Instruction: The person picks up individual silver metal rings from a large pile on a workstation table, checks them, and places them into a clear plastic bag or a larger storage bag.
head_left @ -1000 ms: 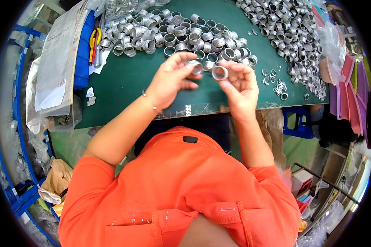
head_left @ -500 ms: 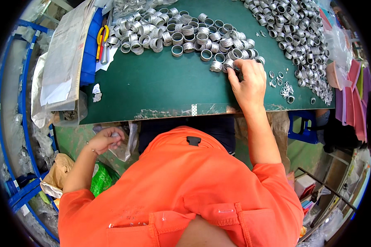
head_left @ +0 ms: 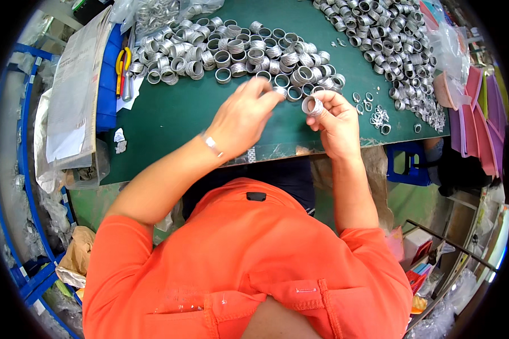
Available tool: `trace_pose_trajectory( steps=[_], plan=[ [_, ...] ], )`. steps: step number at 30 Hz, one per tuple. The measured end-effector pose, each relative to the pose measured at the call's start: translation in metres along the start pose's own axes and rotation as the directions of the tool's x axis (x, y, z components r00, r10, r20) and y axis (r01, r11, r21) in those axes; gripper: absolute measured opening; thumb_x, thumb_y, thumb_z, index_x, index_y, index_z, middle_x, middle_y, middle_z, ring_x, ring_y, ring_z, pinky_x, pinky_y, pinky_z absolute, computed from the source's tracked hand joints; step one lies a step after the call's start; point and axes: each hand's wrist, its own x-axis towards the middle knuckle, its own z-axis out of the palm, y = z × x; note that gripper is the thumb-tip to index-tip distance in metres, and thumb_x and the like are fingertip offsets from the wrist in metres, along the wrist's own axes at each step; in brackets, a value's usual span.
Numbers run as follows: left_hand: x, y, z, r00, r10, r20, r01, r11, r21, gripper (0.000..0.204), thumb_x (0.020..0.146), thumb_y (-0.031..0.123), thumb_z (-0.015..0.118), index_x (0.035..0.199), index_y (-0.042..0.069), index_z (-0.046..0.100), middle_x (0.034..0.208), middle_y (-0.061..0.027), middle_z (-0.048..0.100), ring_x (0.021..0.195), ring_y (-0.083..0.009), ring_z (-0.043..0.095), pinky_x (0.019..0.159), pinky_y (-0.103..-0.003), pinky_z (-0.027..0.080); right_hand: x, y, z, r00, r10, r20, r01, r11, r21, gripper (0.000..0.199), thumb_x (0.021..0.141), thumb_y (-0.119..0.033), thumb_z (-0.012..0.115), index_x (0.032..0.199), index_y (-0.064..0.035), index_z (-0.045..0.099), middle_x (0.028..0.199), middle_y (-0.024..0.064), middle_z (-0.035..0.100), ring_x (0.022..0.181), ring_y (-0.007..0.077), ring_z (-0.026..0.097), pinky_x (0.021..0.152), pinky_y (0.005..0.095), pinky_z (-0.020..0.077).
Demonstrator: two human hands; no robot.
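Note:
My right hand (head_left: 340,121) pinches a silver metal ring (head_left: 312,106), a short ribbed cylinder, between thumb and fingers just above the front part of the table. To its left, my left hand (head_left: 240,116) reaches over the table with its fingertips at the near edge of a pile of similar metal rings (head_left: 238,57). Motion blurs those fingers, and I cannot make out whether anything is between them. A band is around the left wrist.
A green table (head_left: 175,121) lies before me. On its right is another heap of rings (head_left: 398,51), with thin loose rings (head_left: 380,117) near it. Pliers (head_left: 120,69) stand beside a blue bin (head_left: 108,85) at left. A blue stool (head_left: 407,164) is under the right side.
My left hand has risen from below the table edge to the ring pile. The right hand has drawn a ring off the pile toward me. The whole view has shifted slightly.

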Motion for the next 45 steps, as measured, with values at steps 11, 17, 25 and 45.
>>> trace_pose_trajectory(
  steps=[11, 17, 25, 45],
  plan=[
    [0.003, 0.000, -0.006, 0.635, -0.434, 0.639, 0.626, -0.195, -0.755, 0.035, 0.084, -0.002, 0.059, 0.119, 0.001, 0.055, 0.104, -0.0102, 0.065, 0.093, -0.0233, 0.066, 0.082, -0.036, 0.057, -0.010, 0.023, 0.021, 0.844, -0.536, 0.005, 0.520, 0.817, -0.249, 0.013, 0.085, 0.009, 0.057, 0.094, 0.0002, 0.060, 0.096, 0.0105, 0.066, 0.082, 0.0176, 0.064, 0.071, 0.0280, 0.0524],
    [-0.074, -0.012, -0.061, 0.694, -0.188, 0.695, 0.579, -0.427, -0.694, 0.037, 0.086, 0.009, 0.065, 0.119, 0.001, 0.051, 0.108, -0.0129, 0.059, 0.100, -0.0229, 0.063, 0.079, -0.035, 0.058, 0.000, 0.007, 0.045, 0.565, -0.655, 0.502, 0.774, 0.211, -0.596, 0.026, 0.068, 0.008, 0.062, 0.092, -0.0016, 0.064, 0.097, 0.0136, 0.064, 0.091, 0.0312, 0.061, 0.081, 0.0389, 0.0479],
    [-0.260, -0.057, -0.150, 0.296, -0.433, 0.851, 0.837, -0.312, -0.450, 0.031, 0.083, 0.006, 0.069, 0.110, -0.003, 0.056, 0.107, -0.0141, 0.063, 0.091, -0.0218, 0.066, 0.073, -0.034, 0.058, 0.035, 0.003, 0.018, 0.664, -0.635, 0.396, 0.432, -0.107, -0.895, 0.022, 0.075, -0.014, 0.074, 0.095, -0.0101, 0.066, 0.103, 0.0066, 0.060, 0.094, 0.0278, 0.056, 0.079, 0.0395, 0.0420],
    [0.010, -0.037, 0.014, 0.994, -0.085, -0.068, 0.095, 0.984, 0.153, 0.015, 0.075, 0.000, 0.068, 0.087, 0.001, 0.060, 0.095, -0.0141, 0.052, 0.089, -0.0331, 0.057, 0.073, -0.040, 0.048, 0.008, 0.013, 0.010, 0.969, -0.216, 0.120, 0.196, 0.968, 0.156, 0.041, 0.084, 0.009, 0.062, 0.120, -0.0016, 0.045, 0.120, 0.0161, 0.058, 0.108, 0.0244, 0.060, 0.091, 0.0372, 0.0517]
  ],
)
